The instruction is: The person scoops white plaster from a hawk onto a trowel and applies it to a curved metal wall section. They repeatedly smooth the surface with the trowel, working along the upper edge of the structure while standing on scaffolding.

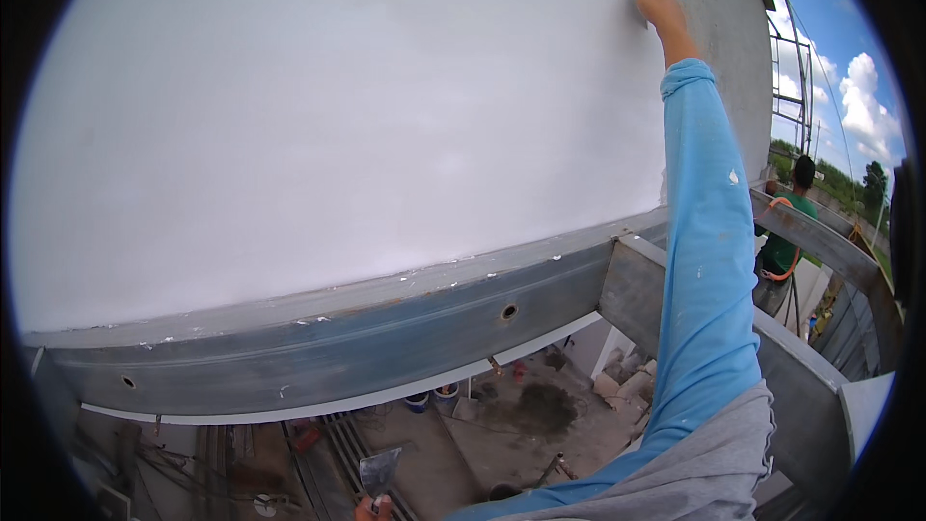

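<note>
My right arm, in a light blue sleeve, stretches up to the top right of the wall. There my right hand (664, 10) is closed around a thin flat scraper (644, 12), seen nearly edge-on, at the wall; its handle is hidden. Smooth white coating (367, 116) covers most of the wall, ending along bare grey render (719, 39) just right of that hand. Low in the view, my left hand (372, 509) grips a putty knife (379, 470), its broad blade pointing up and smeared with a whitish residue. Most of the left hand is cut off by the lower edge.
A steel beam (386, 338) runs along the wall's foot, splattered white; another beam (801, 367) juts out at right. Far below are a floor (502, 444), buckets (446, 392) and rubble (627, 388). A person in green (779, 232) is beyond the beams, near scaffolding (793, 77).
</note>
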Motion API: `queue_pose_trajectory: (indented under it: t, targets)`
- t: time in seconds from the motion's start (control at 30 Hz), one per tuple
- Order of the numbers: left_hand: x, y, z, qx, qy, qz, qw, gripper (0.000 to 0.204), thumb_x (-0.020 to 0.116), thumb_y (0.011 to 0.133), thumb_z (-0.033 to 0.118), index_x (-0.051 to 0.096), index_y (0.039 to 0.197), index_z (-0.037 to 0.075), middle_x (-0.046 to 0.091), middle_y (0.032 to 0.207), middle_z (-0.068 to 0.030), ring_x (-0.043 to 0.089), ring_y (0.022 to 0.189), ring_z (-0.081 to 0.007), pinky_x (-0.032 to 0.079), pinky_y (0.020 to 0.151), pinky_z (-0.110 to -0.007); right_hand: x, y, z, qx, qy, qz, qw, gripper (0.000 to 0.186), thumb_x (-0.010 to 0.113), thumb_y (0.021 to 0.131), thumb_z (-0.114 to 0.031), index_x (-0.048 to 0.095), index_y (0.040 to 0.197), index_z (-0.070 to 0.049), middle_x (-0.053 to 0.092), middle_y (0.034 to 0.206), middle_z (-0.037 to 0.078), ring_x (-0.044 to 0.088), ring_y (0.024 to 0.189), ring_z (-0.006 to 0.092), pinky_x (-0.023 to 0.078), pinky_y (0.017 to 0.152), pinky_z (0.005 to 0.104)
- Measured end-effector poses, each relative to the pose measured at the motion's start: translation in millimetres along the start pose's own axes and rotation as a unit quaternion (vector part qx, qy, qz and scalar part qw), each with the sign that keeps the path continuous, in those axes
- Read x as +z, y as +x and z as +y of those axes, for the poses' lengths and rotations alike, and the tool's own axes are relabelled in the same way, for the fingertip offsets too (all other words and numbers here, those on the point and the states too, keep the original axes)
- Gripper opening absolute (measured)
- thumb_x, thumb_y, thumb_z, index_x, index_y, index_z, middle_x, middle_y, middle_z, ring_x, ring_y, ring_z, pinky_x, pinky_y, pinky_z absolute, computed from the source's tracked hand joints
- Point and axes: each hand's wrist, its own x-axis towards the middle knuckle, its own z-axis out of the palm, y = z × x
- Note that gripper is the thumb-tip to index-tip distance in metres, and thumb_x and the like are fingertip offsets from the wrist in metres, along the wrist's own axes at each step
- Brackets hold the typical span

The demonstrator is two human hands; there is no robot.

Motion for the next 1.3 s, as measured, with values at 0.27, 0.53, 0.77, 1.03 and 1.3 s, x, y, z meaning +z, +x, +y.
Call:
queue_pose_trajectory:
  t: [0.27,0.53,0.77,1.03,1.3]
  targets:
    - [-76,9,-38,0.103,0.024,-0.027,0.994,0.042,0.063,0.091,0.047,0.058,0.083,0.006,0.053,0.063,-0.0014,0.045,0.059,-0.0103,0.036,0.050,-0.032,-30,-77,-139,-0.019,0.069,0.019,0.997,0.055,0.056,0.086,-0.053,0.070,0.108,-0.005,0.070,0.109,0.017,0.065,0.104,0.0335,0.050,0.087,0.0449]
    - [-123,-11,-35,0.020,-0.073,-0.032,0.997,0.033,0.066,0.093,0.034,0.052,0.078,0.009,0.054,0.067,-0.0008,0.049,0.062,-0.0094,0.038,0.051,-0.030,-56,-175,-271,-0.159,0.128,0.161,0.966,0.043,0.060,0.088,-0.040,0.069,0.101,0.000,0.067,0.098,0.021,0.065,0.093,0.0389,0.050,0.082,0.0485]
    - [-125,-3,-62,0.043,-0.059,-0.005,0.997,0.029,0.064,0.095,0.029,0.051,0.078,0.010,0.054,0.065,0.0010,0.050,0.061,-0.0076,0.037,0.050,-0.027,-66,-254,-329,-0.285,0.102,0.209,0.930,0.043,0.065,0.086,-0.041,0.069,0.108,-0.003,0.063,0.099,0.015,0.064,0.087,0.0296,0.048,0.081,0.0431]
    - [-110,-7,-50,0.082,0.054,-0.044,0.994,0.035,0.060,0.096,0.039,0.056,0.080,0.009,0.054,0.060,-0.0011,0.048,0.055,-0.0097,0.038,0.048,-0.031,-112,-206,-234,-0.291,0.221,0.248,0.897,0.028,0.055,0.094,-0.023,0.069,0.099,0.001,0.067,0.098,0.023,0.064,0.093,0.0400,0.050,0.081,0.0470]
    - [-63,4,-43,0.088,0.086,-0.035,0.992,0.039,0.060,0.095,0.041,0.054,0.078,0.007,0.050,0.057,-0.0015,0.044,0.054,-0.0108,0.036,0.048,-0.033,-27,-21,84,0.016,-0.027,0.053,0.998,0.044,0.054,0.087,-0.034,0.068,0.106,0.004,0.066,0.107,0.026,0.063,0.101,0.0417,0.048,0.088,0.0466]
